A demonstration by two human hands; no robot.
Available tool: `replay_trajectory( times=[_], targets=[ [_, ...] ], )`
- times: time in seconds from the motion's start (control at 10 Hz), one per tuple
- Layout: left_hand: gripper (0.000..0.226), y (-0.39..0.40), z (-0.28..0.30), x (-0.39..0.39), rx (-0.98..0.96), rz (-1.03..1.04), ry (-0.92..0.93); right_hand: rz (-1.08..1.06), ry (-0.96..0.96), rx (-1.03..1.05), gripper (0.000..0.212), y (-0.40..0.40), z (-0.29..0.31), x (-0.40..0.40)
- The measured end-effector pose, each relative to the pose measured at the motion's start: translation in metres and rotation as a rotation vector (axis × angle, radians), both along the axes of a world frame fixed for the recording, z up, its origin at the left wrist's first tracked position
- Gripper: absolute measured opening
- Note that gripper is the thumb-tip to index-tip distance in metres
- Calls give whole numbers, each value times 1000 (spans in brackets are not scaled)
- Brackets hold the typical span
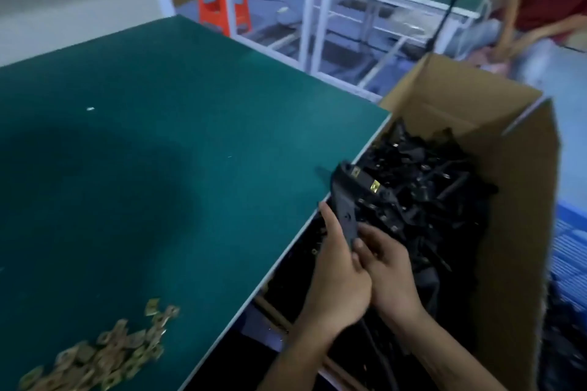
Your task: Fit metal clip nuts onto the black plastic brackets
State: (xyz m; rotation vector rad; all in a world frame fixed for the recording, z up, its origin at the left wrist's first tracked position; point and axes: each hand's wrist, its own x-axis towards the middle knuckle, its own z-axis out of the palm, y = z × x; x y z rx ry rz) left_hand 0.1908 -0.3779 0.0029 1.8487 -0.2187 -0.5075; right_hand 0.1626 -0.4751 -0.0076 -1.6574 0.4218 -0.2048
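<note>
Black plastic bracket (352, 190) held in both hands above the cardboard box (514, 232).

Two brass clip nuts (374, 185) sit on its upper end; its lower end runs down between the hands. The left hand (336, 273) curls round its left edge, the right hand (390, 276) grips from the right, thumb on its face. More brackets (438, 187) fill the box; loose clip nuts (104, 355) lie on the green surface (158, 136).

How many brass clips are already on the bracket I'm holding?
2. One clip sits near the bracket's far end, the other clip just right of it along the same arm. My hands cover the near end, so more may be hidden.
</note>
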Motion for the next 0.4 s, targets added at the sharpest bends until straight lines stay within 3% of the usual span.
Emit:
replay_trajectory(
  times=[0.2,0.3,0.4],
  targets=[
    [68,-61,-58,-39,317,-400,308,-126,443,21,28,-55,-54,-62],
    [59,-61,-73,-36,368,-435,341,-19,604,-93,26,-57,-68,-76],
    [56,-54,-75,-41,441,-366,235,71,672,-341,20,-53,-54,-76]
  ],
)
